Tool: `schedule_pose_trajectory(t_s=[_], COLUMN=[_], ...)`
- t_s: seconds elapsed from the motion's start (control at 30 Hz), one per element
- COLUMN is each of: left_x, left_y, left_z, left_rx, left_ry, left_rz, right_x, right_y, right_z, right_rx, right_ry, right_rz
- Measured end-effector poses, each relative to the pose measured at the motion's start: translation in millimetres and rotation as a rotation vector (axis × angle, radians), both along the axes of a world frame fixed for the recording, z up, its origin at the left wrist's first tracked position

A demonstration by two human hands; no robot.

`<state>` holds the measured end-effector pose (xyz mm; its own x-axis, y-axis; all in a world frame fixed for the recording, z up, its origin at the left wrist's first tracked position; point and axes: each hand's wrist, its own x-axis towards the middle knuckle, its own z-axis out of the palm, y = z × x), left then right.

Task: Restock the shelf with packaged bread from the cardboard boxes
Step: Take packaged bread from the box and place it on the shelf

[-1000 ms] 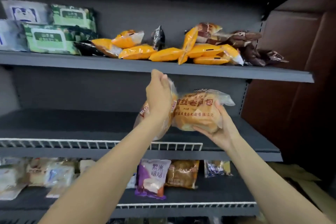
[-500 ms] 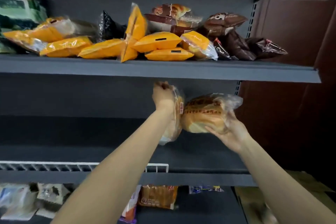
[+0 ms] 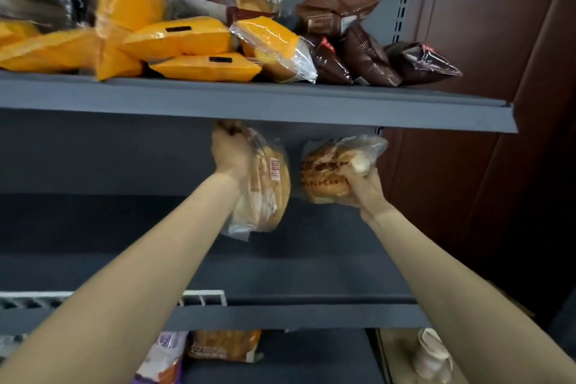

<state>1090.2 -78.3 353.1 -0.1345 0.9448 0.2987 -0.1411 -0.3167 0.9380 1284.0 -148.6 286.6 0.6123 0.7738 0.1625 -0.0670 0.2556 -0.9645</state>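
the left hand [image 3: 230, 153] is gripping the top edge of a clear-bagged bread loaf [image 3: 268, 187], fingers curled over the wrapper so the loaf is hanging on edge with its barcode sticker facing right. at about three o'clock from it, the right hand [image 3: 363, 184] is cupping a second bagged loaf [image 3: 327, 174] from below and the right, fingers wrapped around the crinkled end of the bag. both loaves are hanging in the air just under the lip of the upper shelf [image 3: 249, 103], over the bare middle shelf [image 3: 280, 271]; neither is resting on a surface yet. the likely trouble: the left loaf is dangling by its film alone, so the slick wrapper could be slipping through the fingers, and lifting either bag could be knocking it against the shelf lip. on the upper shelf, orange packets [image 3: 180, 37] are lying piled at eleven o'clock and brown packets [image 3: 349, 37] at one o'clock, leaving little room there. a white wire rail [image 3: 202, 296] is edging the middle shelf at seven o'clock, more bagged bread [image 3: 224, 346] is lying on the lowest shelf at six, and a dark brown panel [image 3: 483, 72] is closing the right side.
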Motion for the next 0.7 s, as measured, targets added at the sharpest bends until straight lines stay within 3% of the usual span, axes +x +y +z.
schedule_pose_trajectory(t_s=[0.17, 0.57, 0.7], left_x=[15, 43, 45], left_y=[-10, -34, -36], left_z=[-8, -4, -7], left_rx=[-0.057, -0.049, -0.028], left_ry=[-0.075, -0.032, 0.002], left_rz=[-0.159, -0.215, -0.247], right_x=[59, 107, 112], right_y=[24, 40, 54], right_z=[-6, -55, -54], right_rx=[-0.099, -0.183, -0.443], right_ry=[-0.089, -0.035, -0.217], right_rz=[0.079, 0.198, 0.072])
